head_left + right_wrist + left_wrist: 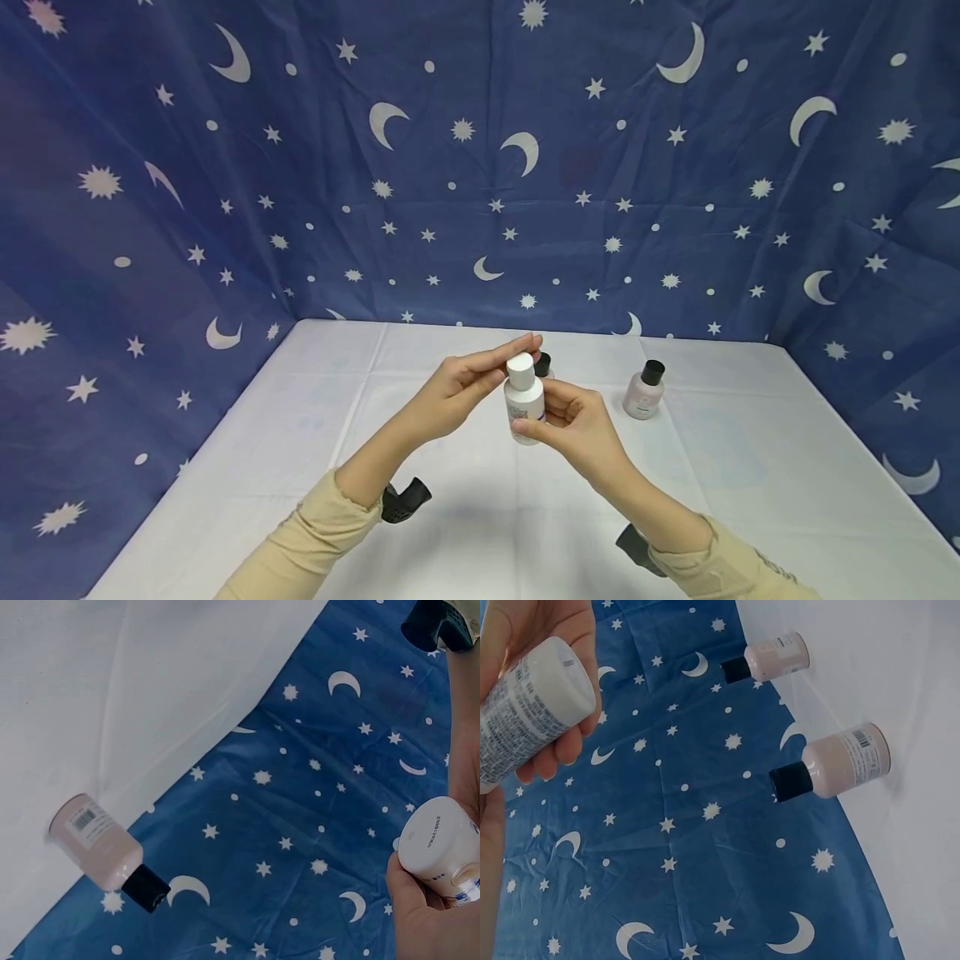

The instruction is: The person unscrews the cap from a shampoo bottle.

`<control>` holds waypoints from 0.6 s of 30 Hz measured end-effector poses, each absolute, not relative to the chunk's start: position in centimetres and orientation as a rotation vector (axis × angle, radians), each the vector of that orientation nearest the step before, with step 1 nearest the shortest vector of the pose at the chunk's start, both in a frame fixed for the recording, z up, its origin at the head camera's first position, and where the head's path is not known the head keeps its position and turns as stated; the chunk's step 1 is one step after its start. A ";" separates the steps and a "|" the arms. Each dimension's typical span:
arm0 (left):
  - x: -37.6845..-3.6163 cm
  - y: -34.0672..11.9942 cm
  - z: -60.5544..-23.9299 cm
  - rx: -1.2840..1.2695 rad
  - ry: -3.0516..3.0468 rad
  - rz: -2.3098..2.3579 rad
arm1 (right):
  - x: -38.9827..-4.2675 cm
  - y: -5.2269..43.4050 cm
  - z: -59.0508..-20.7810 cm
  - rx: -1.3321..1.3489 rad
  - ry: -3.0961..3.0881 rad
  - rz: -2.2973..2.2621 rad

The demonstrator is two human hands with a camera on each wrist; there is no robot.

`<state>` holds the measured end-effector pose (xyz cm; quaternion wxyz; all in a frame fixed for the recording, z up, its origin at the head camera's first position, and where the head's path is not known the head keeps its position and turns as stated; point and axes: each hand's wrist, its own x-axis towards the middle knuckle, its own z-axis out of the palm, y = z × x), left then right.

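White plastic, the small bottle [524, 402] stands upright in the air above the table [480, 500], its body pinched between the curled thumb and fingers of the right hand [577, 425]. The left hand [465, 387] reaches over it, fingers [517, 346] held together and nearly straight, lying along the far side of the white cap [520, 369], the thumb near the cap's near side. Beyond the fingertips a pink bottle with a black cap [643, 390] stands on the table, and a second black-capped bottle [543, 363] peeks out just behind the held one.
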<state>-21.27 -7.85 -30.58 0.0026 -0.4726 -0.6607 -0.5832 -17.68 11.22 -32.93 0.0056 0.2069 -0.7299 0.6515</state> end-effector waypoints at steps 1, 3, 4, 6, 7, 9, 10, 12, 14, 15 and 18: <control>-21.3 -7.8 -30.6 -1.459 -2.072 -1.843 | -17.7 11.2 -32.9 0.649 -2.285 2.039; -21.3 -7.7 -30.6 -1.410 -2.069 -1.868 | -17.7 11.2 -33.0 0.648 -2.286 2.040; -21.2 -7.7 -30.7 -1.383 -2.067 -1.884 | -17.7 11.1 -33.0 0.647 -2.288 2.040; -21.1 -7.7 -30.7 -1.337 -2.059 -1.921 | -17.7 11.1 -33.1 0.644 -2.294 2.039; -21.1 -7.7 -30.7 -1.310 -2.053 -1.937 | -17.7 11.1 -33.2 0.642 -2.295 2.039; -21.0 -7.6 -30.8 -1.251 -2.044 -1.968 | -17.7 11.1 -33.2 0.637 -2.297 2.038; -21.0 -7.6 -30.8 -1.218 -2.038 -1.982 | -17.7 11.1 -33.3 0.635 -2.298 2.039; -21.0 -7.6 -30.8 -1.157 -2.025 -2.003 | -17.7 11.1 -33.3 0.632 -2.298 2.038; -21.0 -7.6 -30.8 -1.108 -2.010 -2.008 | -17.8 11.1 -33.3 0.633 -2.299 2.039; -21.0 -7.6 -30.8 -1.089 -2.001 -2.010 | -17.8 11.1 -33.4 0.634 -2.300 2.041; -21.0 -7.6 -30.8 -1.049 -1.988 -1.987 | -17.8 11.1 -33.4 0.638 -2.301 2.041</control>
